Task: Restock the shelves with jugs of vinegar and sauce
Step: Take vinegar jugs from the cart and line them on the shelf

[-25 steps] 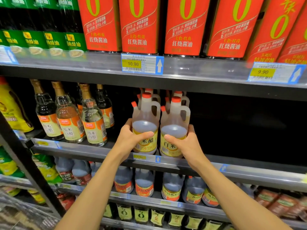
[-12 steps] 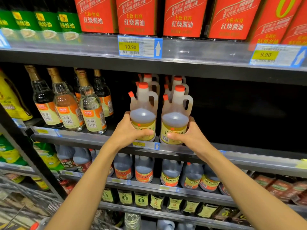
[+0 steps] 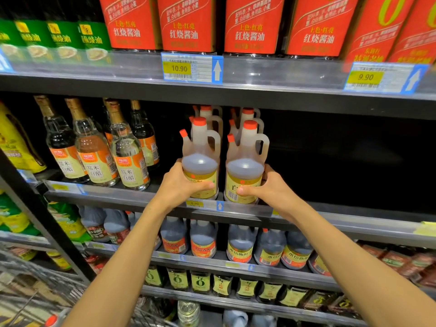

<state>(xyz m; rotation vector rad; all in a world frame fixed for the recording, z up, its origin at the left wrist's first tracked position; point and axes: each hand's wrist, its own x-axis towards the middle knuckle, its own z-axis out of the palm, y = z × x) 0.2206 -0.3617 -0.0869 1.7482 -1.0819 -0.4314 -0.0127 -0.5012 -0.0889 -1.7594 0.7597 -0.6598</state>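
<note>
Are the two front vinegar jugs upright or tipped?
Upright. The left jug and right jug stand on the shelf edge, red caps up, gripped by the left hand and right hand.

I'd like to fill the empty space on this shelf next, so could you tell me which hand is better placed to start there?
The right hand, probably. It grips the right jug, which borders the dark bare stretch of shelf. The left hand holds the left jug, hemmed in by glass bottles.

Shelf tags and bottle labels

A yellow price tag (image 3: 180,68) on the upper shelf rail reads 10.90; the tag to its right (image 3: 365,77) reads 9.90. Red labels (image 3: 186,24) above carry 红烧酱油. A small tag (image 3: 194,203) on the middle rail reads 6.90. The glass bottles (image 3: 128,149) at left show 糯米白醋.
</note>
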